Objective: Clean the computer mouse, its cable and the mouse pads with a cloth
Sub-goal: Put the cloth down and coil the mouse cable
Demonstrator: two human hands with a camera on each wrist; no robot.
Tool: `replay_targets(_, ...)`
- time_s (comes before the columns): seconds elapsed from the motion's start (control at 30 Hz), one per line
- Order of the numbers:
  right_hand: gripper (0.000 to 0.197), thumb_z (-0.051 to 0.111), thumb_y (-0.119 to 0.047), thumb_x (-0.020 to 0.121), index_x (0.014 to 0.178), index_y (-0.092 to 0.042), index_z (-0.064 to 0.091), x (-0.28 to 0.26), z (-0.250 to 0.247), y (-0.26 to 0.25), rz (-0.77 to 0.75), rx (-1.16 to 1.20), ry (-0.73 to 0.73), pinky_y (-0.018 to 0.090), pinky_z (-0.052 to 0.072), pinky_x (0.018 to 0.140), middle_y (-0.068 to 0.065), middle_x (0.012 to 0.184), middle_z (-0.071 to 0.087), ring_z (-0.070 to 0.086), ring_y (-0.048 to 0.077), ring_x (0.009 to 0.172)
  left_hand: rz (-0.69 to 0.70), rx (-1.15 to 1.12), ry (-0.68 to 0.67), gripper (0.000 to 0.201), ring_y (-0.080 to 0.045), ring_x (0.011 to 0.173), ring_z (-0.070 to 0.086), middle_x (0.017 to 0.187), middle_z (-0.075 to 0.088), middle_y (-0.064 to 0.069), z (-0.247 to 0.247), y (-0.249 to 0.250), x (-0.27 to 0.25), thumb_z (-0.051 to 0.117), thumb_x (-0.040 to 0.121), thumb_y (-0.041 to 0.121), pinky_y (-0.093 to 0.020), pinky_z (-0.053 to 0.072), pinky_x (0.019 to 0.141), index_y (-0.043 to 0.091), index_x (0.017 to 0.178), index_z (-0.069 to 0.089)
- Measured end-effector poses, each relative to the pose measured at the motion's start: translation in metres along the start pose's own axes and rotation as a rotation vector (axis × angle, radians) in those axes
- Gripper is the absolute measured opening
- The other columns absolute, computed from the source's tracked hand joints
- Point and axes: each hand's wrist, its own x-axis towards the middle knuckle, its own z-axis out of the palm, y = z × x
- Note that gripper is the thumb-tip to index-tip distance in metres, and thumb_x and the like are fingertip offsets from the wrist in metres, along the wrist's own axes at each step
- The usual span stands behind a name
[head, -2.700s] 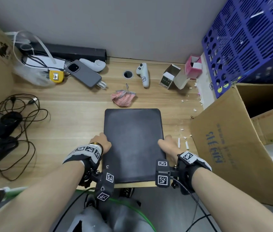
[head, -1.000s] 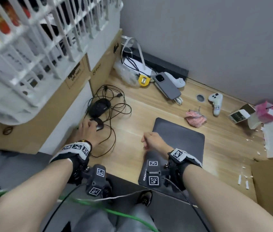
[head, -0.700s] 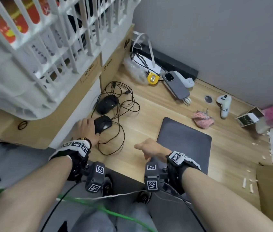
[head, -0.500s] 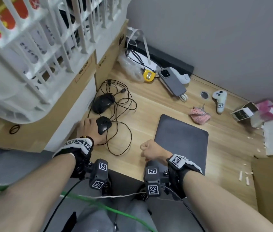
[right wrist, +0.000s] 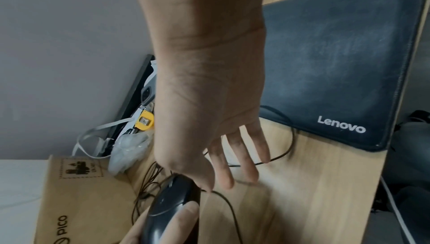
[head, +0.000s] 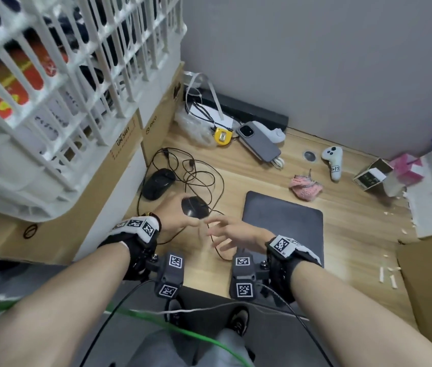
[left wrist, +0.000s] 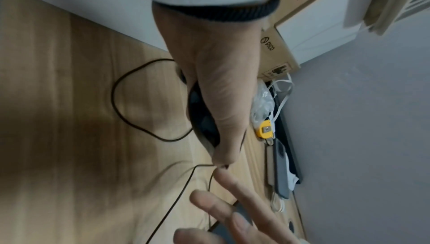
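Mouse gripped in left hand, lifted just over desk, likely to free it from tangled cable. Right hand fingers spread, empty, reaching toward cable. Beyond: mouse pad flat on desk; cloth unused behind it; second mouse by cardboard box.

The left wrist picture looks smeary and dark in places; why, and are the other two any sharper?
Left wrist view: the right hand is motion-blurred, and a shadow darkens the desk. Right wrist view: sharp on the Lenovo mouse pad, soft on the fingertips. Head view: white basket streaked, edges bent by the wide lens.
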Motion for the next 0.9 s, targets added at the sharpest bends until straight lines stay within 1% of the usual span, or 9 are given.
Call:
replay_targets(0.17,0.030,0.041,0.001,0.095,0.118,-0.011,0.056,0.008,-0.021,-0.016,-0.161,0.256,0.362,0.027,0.045,0.070,0.010,0.127,0.058,0.056,0.014,0.079,0.114,-0.234,-0.070,0.075,-0.011,0.116,0.053,0.125,0.056,0.005,-0.021,0.012,-0.005,0.088,0.054,0.031,-0.028,0.043,0.096,0.033,0.119,0.050)
replay_targets(0.27,0.047,0.044,0.006,0.094,0.134,-0.018,0.046,0.011,-0.032,-0.024,-0.219,0.288,0.410,0.027,0.044,0.072,0.003,0.139,0.050,0.052,0.013,0.093,0.162,-0.343,-0.119,0.072,-0.008,0.113,0.059,0.122,0.062,0.007,-0.029,0.021,-0.013,0.090,0.054,0.030,-0.027,0.047,0.096,0.043,0.114,0.052)
replay_targets(0.4,0.068,0.046,0.003,0.092,0.147,-0.031,0.025,0.011,-0.040,-0.025,-0.341,0.229,0.550,0.027,0.052,0.075,0.003,0.139,0.040,0.050,0.014,0.111,0.202,-0.480,-0.199,0.073,-0.004,0.113,0.059,0.124,0.063,0.006,-0.029,0.035,-0.013,0.090,0.061,0.021,-0.025,0.049,0.095,0.038,0.121,0.053)
replay_targets(0.47,0.065,0.045,0.004,0.092,0.138,-0.039,0.035,0.010,-0.043,-0.024,-0.410,0.156,0.518,0.039,0.053,0.083,0.003,0.133,0.045,0.053,0.018,0.106,0.203,-0.536,-0.232,0.078,-0.008,0.115,0.059,0.125,0.062,0.005,-0.026,0.043,-0.011,0.089,0.057,0.030,-0.031,0.050,0.098,0.038,0.125,0.052)
replay_targets(0.53,0.056,0.046,0.008,0.089,0.126,-0.035,0.048,0.013,-0.048,-0.020,-0.442,0.098,0.517,0.042,0.051,0.075,0.013,0.124,0.055,0.057,0.027,0.096,0.211,-0.580,-0.279,0.081,-0.011,0.117,0.058,0.127,0.061,0.003,-0.022,0.052,-0.008,0.087,0.058,0.031,-0.035,0.049,0.099,0.034,0.130,0.050)
replay_targets(0.63,0.045,0.053,-0.007,0.088,0.125,-0.032,0.049,0.013,-0.057,-0.011,-0.435,-0.005,0.619,0.038,0.050,0.086,0.008,0.128,0.048,0.053,0.034,0.116,0.209,-0.687,-0.341,0.082,-0.019,0.121,0.056,0.131,0.058,-0.003,-0.019,0.064,-0.002,0.084,0.062,0.029,-0.037,0.048,0.099,0.028,0.135,0.047)
replay_targets(0.7,0.060,0.057,-0.008,0.087,0.138,-0.031,0.036,0.009,-0.062,-0.008,-0.484,-0.037,0.679,0.030,0.045,0.094,0.001,0.129,0.042,0.048,0.021,0.121,0.194,-0.758,-0.392,0.081,-0.024,0.122,0.055,0.133,0.056,-0.008,-0.017,0.072,0.002,0.082,0.065,0.026,-0.037,0.048,0.096,0.024,0.138,0.046)
replay_targets(0.77,0.081,0.059,0.006,0.083,0.148,-0.020,0.020,0.005,-0.069,-0.008,-0.584,-0.022,0.767,0.011,0.041,0.085,-0.008,0.128,0.032,0.046,-0.007,0.110,0.169,-0.775,-0.416,0.082,-0.025,0.122,0.055,0.134,0.055,-0.009,-0.015,0.081,0.006,0.081,0.065,0.025,-0.036,0.049,0.095,0.022,0.139,0.046)
replay_targets(0.9,0.064,0.051,0.012,0.075,0.128,-0.017,0.029,-0.001,-0.084,-0.012,-0.577,0.078,1.005,0.026,0.049,0.082,0.002,0.124,0.029,0.038,0.008,0.109,0.146,-0.818,-0.472,0.065,-0.030,0.105,0.064,0.124,0.058,-0.014,-0.013,0.094,0.013,0.076,0.078,0.010,-0.037,0.054,0.087,0.020,0.136,0.050)
